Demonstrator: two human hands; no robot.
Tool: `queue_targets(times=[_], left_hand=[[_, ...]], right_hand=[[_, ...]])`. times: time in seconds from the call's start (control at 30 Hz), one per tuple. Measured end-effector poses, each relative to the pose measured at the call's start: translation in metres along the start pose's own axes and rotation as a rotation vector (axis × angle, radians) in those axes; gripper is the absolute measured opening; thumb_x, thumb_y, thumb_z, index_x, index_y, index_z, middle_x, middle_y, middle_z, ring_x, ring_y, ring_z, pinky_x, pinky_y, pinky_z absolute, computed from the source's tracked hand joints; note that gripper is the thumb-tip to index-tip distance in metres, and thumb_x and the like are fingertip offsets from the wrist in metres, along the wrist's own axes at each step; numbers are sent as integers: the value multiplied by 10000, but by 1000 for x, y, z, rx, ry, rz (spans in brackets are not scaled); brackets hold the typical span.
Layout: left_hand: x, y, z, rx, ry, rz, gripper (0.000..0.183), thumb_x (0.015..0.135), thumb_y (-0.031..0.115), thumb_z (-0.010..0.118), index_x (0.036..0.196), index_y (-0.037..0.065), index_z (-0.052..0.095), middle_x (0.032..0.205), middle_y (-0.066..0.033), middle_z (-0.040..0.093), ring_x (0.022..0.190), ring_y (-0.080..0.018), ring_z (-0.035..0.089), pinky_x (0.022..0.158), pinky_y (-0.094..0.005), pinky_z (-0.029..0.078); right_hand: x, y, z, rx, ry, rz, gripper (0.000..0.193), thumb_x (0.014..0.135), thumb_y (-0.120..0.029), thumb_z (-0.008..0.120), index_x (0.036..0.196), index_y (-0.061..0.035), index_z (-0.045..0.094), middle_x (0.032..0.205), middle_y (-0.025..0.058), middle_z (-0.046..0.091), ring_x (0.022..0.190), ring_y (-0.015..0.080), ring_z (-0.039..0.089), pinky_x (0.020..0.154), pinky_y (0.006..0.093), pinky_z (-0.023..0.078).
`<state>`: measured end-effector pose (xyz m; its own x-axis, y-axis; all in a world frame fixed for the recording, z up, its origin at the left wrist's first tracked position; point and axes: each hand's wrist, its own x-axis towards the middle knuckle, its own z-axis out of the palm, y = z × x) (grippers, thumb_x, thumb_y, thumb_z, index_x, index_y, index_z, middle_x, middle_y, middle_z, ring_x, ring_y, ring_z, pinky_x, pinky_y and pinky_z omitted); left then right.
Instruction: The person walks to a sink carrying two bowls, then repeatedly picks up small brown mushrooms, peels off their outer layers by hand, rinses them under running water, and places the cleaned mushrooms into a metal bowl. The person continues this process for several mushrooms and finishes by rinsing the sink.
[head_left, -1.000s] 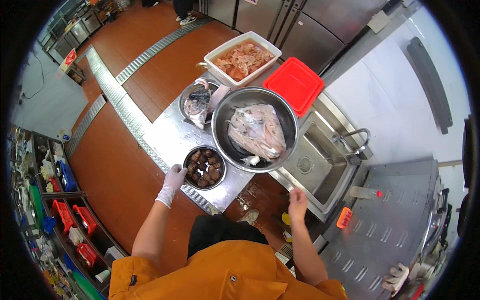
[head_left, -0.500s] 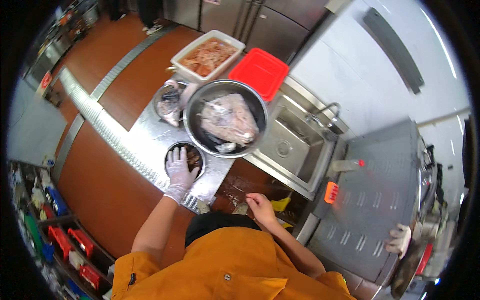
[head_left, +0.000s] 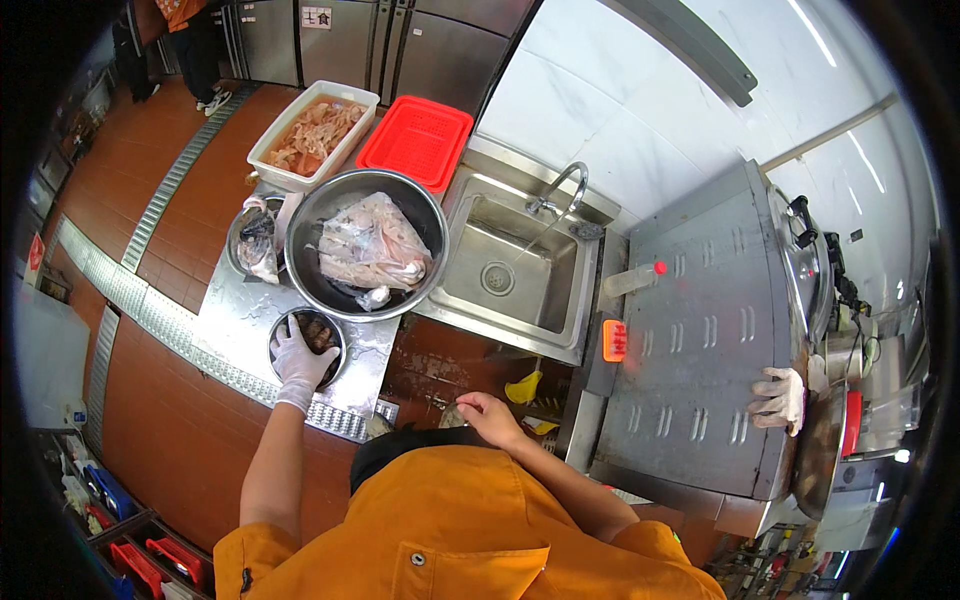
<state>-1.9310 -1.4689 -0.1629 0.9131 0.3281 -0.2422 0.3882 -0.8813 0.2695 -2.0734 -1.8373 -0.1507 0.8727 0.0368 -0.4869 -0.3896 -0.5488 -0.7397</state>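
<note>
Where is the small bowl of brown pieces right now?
Left of centre in the head view, the small bowl stands on the steel table, on the person's side of the large bowl, under the gloved left hand.

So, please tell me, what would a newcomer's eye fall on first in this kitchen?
Probably the large steel bowl on the metal counter, with a big pale piece of what looks like fish inside. Just beyond it, the bright red basket stands out. Nearer the person, the gloved left hand is over a small bowl of dark brown lumps.
</note>
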Motion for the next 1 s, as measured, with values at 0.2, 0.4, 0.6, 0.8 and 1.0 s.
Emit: queue_targets(times=[0.2, 0.4, 0.6, 0.8, 1.0], left_hand=[[18, -24, 5, -73, 53, 224, 1001, 553, 542, 956, 1341, 51, 582, 1352, -227, 573, 1255, -398, 553, 1072, -495, 462], [36, -76, -4, -281, -154, 194, 841, 756, 366, 875, 1427, -34, 562, 1316, -260, 641, 1272, -412, 581, 1124, -426, 457], [7, -67, 18, -59, -82, 172, 924, 785, 345, 833, 1520, -51, 436, 1343, -276, 621, 1260, -410, 592, 1114, -461, 455], [-8, -59, 17, -136, 196, 222, 813, 839, 283, 800, 1500, -42, 456, 1469, -284, 513, 1300, -442, 532, 1112, -492, 450], [3, -102, 33, -339, 201, -154, 594, 956, 293, 682, 1444, -13, 538, 1200, -291, 685, 1089, -452, 672, 1012, -497, 515]], right_hand=[[3, 12, 12, -44, 46, -50, 338, 1012, -291, 669, 1214, -24, 715, 1132, 158, 754, 1051, 285, 723, 924, 377, 555], [-2, 34, 29, 81, -15, -86, 274, 1037, -207, 654, 1237, -20, 675, 977, 21, 717, 864, 97, 653, 758, 263, 535], [3, 25, 27, 82, -92, -38, 349, 1004, -306, 674, 1224, -38, 719, 1153, 149, 755, 1061, 281, 717, 940, 371, 543], [12, -13, 25, -14, -144, -51, 362, 1001, -328, 674, 1220, -44, 722, 1156, 164, 751, 1071, 289, 718, 939, 376, 547], [54, -58, 66, 21, -310, -183, 403, 994, -352, 680, 1193, -3, 710, 1120, 184, 757, 1022, 300, 734, 887, 391, 568]])
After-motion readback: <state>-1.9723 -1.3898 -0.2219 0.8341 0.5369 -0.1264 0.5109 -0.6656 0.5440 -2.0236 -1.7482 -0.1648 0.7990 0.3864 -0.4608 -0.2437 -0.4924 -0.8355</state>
